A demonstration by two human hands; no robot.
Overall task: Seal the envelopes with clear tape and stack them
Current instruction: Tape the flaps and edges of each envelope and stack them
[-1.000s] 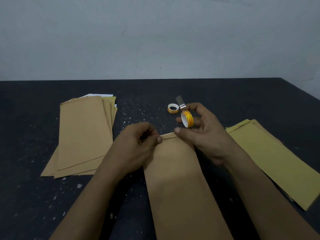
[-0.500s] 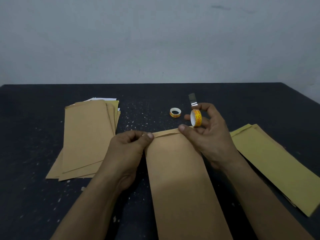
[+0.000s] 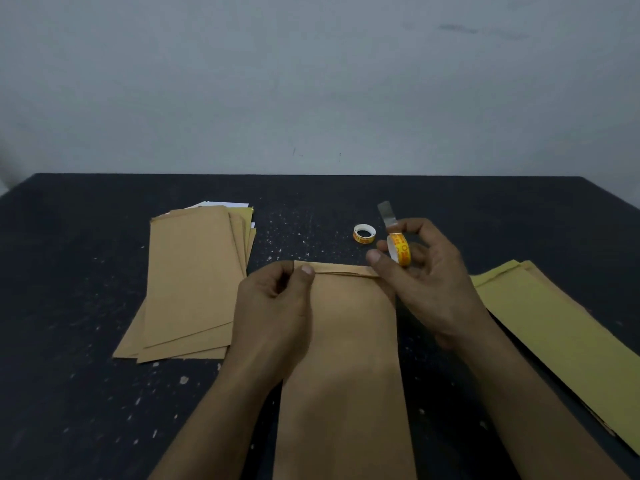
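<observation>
A long brown envelope (image 3: 346, 341) lies lengthwise in front of me on the black table, its top flap folded down. My left hand (image 3: 273, 306) pinches the flap's left corner with thumb and curled fingers. My right hand (image 3: 422, 278) holds a small yellow-and-orange tape roll (image 3: 398, 249) between its fingers, a strip of clear tape (image 3: 387, 213) sticking up from it. Its thumb presses the flap's right corner.
A pile of several brown envelopes (image 3: 194, 282) lies on the left of the black table (image 3: 69, 341). Yellowish envelopes (image 3: 554, 330) lie at the right. A second small tape roll (image 3: 364, 233) sits behind the flap. A pale wall stands behind the table.
My left hand has slid left along the flap to its corner. The right hand with the roll has shifted slightly right, thumb still on the flap edge.
</observation>
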